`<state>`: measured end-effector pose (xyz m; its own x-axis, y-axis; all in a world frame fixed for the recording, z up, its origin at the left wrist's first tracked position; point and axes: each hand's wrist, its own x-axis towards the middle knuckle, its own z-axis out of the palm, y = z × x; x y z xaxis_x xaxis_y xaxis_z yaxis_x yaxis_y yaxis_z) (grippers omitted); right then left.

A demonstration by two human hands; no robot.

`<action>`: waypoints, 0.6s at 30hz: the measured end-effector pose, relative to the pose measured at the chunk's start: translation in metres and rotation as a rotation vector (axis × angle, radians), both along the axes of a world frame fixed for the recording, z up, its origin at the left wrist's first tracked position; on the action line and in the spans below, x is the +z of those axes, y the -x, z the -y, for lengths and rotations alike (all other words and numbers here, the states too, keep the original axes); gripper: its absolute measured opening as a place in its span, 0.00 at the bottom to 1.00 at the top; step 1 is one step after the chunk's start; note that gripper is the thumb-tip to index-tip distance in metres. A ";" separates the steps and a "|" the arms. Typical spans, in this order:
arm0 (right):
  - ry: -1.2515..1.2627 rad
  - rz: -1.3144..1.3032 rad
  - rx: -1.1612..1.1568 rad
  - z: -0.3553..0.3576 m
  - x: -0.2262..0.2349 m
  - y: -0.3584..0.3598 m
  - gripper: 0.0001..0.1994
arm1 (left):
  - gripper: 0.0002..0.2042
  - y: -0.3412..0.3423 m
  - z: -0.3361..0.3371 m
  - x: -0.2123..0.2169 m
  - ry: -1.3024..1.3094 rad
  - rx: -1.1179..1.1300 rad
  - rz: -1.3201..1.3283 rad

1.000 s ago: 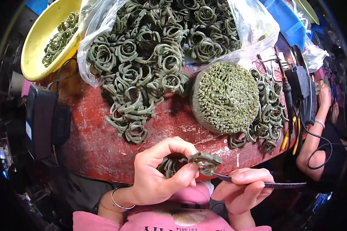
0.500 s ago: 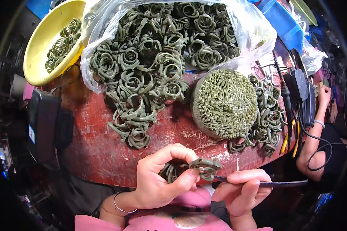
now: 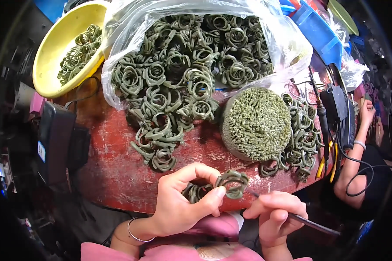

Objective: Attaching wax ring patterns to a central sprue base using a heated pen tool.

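Note:
My left hand pinches a dull green, wax-like ring between thumb and forefinger, with its loop turned toward me. Several more green rings are cupped in the same palm, partly hidden by the fingers. To the right, my right hand grips a thin dark pointed hand tool like a pen. The tool's tip sits just right of the pinched ring, apart from it, and its handle slants down to the right. Both hands are at the near edge of the worn red table.
A clear plastic bag spills a heap of green rings across the table. Beside it stand a round, rough green block and another ring pile. A yellow basin, black box, yellow-handled pliers and a person's arm flank these.
The pinched ring has turned so its loop opens toward me. My right hand has drawn the tool tip back from the ring, and the handle's far end has dropped.

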<state>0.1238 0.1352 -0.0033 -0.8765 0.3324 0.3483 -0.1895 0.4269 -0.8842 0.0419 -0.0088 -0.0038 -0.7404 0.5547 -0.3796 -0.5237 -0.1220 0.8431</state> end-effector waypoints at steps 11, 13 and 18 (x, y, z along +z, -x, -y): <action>-0.050 0.084 -0.042 -0.003 0.018 0.009 0.12 | 0.07 0.006 -0.002 0.008 0.089 -0.020 -0.497; -0.083 0.098 -0.016 -0.004 0.017 0.015 0.14 | 0.08 0.010 -0.001 0.008 0.100 0.013 -0.812; -0.217 -0.062 0.054 0.005 0.013 0.017 0.10 | 0.10 0.011 0.007 0.007 0.202 0.037 -0.938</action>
